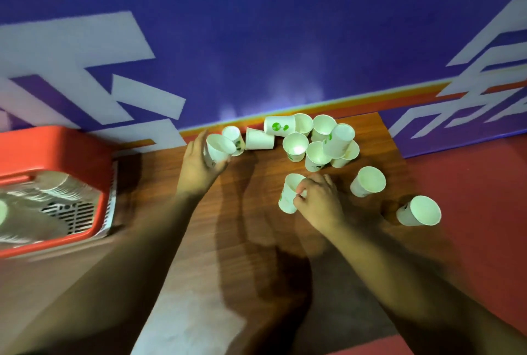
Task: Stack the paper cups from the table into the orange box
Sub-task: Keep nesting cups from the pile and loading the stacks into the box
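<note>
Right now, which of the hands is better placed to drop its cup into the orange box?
Probably the left hand: it holds a cup and is nearer the orange box. The right hand grips another cup farther away.

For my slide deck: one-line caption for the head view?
Both hands, left and right, each grip a white paper cup above a wooden table beside the orange plastic box.

- No words or numbers can be read anywhere.
- The blue wall [256,41] carries large white angular shapes at far left and far right, cropped and not legible as letters.
- The paper cups [279,126] bear a green round emblem, its small print too blurred.
</note>
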